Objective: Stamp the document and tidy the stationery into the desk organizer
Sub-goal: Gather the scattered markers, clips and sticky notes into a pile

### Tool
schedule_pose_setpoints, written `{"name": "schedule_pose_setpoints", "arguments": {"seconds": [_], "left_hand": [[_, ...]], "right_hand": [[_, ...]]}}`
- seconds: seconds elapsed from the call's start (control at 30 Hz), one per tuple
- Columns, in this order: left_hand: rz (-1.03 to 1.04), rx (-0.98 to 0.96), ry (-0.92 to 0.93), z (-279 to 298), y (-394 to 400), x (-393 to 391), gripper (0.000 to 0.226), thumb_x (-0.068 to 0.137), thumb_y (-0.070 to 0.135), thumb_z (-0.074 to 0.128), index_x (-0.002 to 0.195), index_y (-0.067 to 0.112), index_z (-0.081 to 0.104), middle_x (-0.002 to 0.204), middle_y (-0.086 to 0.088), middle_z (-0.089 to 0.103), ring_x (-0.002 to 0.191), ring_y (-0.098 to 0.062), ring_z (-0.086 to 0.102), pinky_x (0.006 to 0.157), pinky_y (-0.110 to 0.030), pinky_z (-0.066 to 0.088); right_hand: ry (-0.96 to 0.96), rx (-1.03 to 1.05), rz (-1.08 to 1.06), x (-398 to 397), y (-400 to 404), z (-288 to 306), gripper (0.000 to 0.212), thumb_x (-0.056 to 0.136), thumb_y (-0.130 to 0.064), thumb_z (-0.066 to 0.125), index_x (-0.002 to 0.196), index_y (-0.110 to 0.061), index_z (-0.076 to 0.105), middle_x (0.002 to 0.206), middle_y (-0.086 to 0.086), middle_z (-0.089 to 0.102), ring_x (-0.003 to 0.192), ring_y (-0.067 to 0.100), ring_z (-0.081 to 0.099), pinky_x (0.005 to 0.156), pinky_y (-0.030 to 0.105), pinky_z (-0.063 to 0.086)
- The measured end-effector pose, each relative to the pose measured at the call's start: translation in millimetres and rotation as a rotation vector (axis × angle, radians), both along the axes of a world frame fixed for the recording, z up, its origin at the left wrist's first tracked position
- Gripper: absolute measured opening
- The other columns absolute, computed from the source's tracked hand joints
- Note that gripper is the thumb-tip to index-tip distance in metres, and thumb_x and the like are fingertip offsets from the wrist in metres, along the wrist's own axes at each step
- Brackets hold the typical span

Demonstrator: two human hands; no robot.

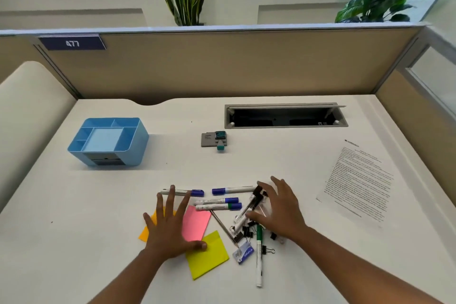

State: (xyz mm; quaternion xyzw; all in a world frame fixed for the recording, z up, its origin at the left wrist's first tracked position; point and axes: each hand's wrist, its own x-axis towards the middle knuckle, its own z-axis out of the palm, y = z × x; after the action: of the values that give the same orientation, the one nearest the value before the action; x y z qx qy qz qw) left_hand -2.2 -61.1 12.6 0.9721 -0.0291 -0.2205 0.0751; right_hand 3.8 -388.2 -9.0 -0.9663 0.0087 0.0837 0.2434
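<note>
**Both hands spread over the stationery pile, nothing gripped yet**

The left hand (170,227) lies flat with fingers straight and splayed, covering the orange sticky notes (145,233) and the edge of the pink sticky notes (196,223), its thumb touching the yellow sticky notes (207,255); it seems placed to gather the pads. The right hand (278,210) hovers with fingers spread over the black marker (249,207) and the binder clips (248,231); whether it touches them is hard to tell.

The blue-capped markers (219,202) lie between the hands. The green marker (259,254) points to six o'clock, below the right hand.

The document (357,180) lies unstamped, apparently, at two o'clock from the right hand. The stamp (220,142) and its ink pad (209,139) sit at twelve o'clock, well apart from both hands. The desk organizer (138,136) stands at ten o'clock from the left hand, its compartments holding no stationery.
</note>
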Motion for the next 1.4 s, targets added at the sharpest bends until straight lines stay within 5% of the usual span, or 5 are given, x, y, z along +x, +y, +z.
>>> {"name": "schedule_pose_setpoints", "arguments": {"seconds": [0.2,0.5,0.8,1.17,1.4], "left_hand": [[-0.054,0.02,0.101,-2.5,-9.0,4.5,0.148,0.028,0.105,0.048,0.139,0.054,-0.035,0.147,0.008,-0.052,0.148,-0.032,-0.026,0.106,-0.078,0.014],[-0.054,0.011,-0.032,-16.0,3.2,-23.2,0.13,0.049,0.104,0.037,0.149,0.047,-0.021,0.163,0.006,-0.023,0.153,-0.028,-0.01,0.114,-0.067,0.016],[0.11,-0.153,-0.169,-48.7,23.0,-62.1,0.097,0.081,0.085,0.017,0.158,0.028,0.007,0.165,0.008,-0.017,0.153,-0.028,0.005,0.113,-0.066,0.022],[-0.147,-0.117,-0.14,-35.8,8.2,-61.9,0.137,0.033,0.11,0.036,0.144,0.031,0.049,0.156,-0.019,0.035,0.139,-0.05,0.034,0.1,-0.08,0.018],[-0.21,-0.112,-0.142,-37.8,21.5,-43.2,0.11,0.057,0.101,0.041,0.149,0.042,0.037,0.163,-0.011,0.023,0.148,-0.042,0.022,0.104,-0.079,0.017]], "right_hand": [[0.097,-0.203,0.089,-64.4,16.6,-9.2,0.138,0.04,-0.112,0.038,0.152,-0.055,-0.017,0.162,0.002,-0.038,0.148,0.039,-0.034,0.12,0.068,-0.008],[-0.16,-0.138,0.051,-63.8,54.4,-31.8,0.095,0.066,-0.101,0.039,0.15,-0.058,0.029,0.17,0.008,0.011,0.158,0.029,-0.006,0.121,0.067,0.005],[-0.188,-0.073,0.195,-53.6,110.9,-38.0,0.084,0.083,-0.086,0.039,0.156,-0.05,0.02,0.17,0.012,0.003,0.157,0.029,-0.013,0.125,0.055,0.01],[-0.267,-0.081,-0.313,16.0,94.1,-21.2,0.061,0.093,-0.072,0.041,0.148,-0.046,0.041,0.168,0.007,0.018,0.157,0.031,0.007,0.125,0.054,0.014],[-0.106,-0.111,-0.206,17.3,103.0,-46.5,0.069,0.097,-0.072,0.025,0.157,-0.038,0.03,0.171,0.007,0.004,0.158,0.026,-0.008,0.128,0.047,0.001]]}}
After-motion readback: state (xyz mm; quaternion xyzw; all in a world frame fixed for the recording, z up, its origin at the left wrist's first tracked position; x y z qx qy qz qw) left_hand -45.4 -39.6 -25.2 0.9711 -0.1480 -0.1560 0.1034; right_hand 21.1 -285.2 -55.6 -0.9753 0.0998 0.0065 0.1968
